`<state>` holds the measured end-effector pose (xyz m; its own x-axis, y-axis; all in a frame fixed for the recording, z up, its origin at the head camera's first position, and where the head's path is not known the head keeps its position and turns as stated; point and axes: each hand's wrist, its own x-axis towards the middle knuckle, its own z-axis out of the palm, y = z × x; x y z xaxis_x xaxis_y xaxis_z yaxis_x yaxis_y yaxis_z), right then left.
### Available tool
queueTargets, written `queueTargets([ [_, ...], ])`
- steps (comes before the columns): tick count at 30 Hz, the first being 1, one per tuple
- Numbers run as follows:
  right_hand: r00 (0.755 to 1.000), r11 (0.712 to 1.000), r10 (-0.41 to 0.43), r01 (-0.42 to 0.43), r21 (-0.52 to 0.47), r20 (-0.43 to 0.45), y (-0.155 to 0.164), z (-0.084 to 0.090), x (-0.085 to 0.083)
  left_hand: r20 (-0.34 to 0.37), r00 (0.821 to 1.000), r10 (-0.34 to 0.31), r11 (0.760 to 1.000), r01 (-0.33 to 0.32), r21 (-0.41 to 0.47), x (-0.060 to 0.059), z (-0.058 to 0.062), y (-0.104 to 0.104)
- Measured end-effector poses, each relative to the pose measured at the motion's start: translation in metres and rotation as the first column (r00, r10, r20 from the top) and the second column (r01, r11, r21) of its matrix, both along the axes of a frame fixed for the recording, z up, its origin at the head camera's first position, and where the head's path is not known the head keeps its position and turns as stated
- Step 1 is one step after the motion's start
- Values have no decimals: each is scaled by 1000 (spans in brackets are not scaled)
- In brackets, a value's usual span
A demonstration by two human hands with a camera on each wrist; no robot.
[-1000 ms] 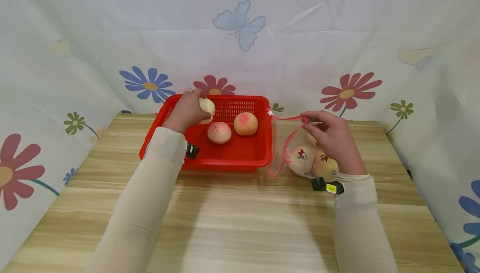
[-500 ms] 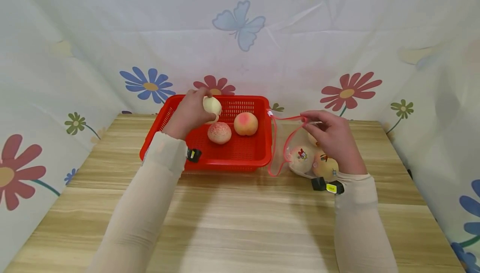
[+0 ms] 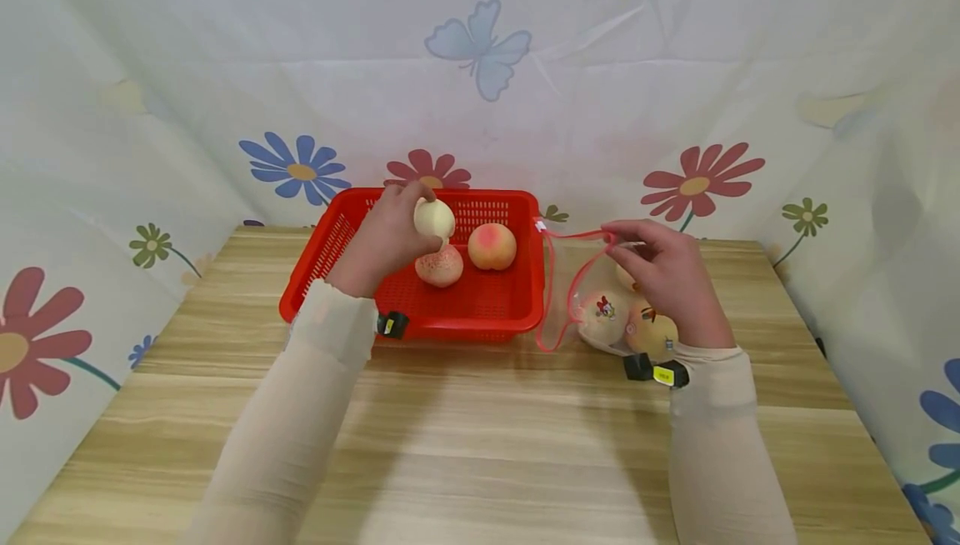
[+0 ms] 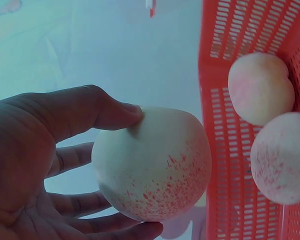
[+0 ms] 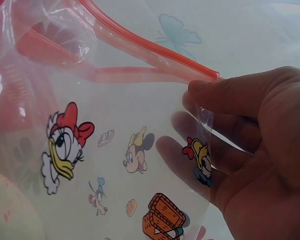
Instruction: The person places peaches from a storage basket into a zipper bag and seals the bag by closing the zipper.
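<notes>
My left hand [image 3: 384, 237] holds a pale peach [image 4: 155, 165] with red speckles, thumb on top and fingers beneath. In the head view this peach overlaps a speckled peach [image 3: 439, 270] in the red basket [image 3: 480, 303]. A second peach there, blushed pink [image 3: 492, 247], lies to the right. My right hand [image 3: 667, 278] pinches the corner of a clear zip bag [image 5: 65, 145] between thumb and fingers. The bag's red zip edge [image 5: 155, 47] spreads apart into a wide mouth facing the basket. Several peaches [image 3: 602, 320] lie inside the bag, partly covered by the right hand.
The basket's right rim [image 3: 537, 278] stands directly beside the bag's mouth. Wood-grain table [image 3: 480, 445] extends toward me in front of both. A flower-printed cloth [image 3: 570, 112] hangs behind and at the sides.
My left hand has moved rightward over the basket with the peach, from its left part to above the speckled peach. The right hand and bag have stayed in place.
</notes>
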<state>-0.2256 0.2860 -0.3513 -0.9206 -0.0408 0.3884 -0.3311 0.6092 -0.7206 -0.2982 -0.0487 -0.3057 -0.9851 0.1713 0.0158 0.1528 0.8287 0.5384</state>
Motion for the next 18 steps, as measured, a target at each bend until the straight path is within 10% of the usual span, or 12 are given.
queueTargets([
  [18,1000,1000,-26,26,7,-19,2,1,0,-36,997,-64,998,64,-6,36,-2,22],
])
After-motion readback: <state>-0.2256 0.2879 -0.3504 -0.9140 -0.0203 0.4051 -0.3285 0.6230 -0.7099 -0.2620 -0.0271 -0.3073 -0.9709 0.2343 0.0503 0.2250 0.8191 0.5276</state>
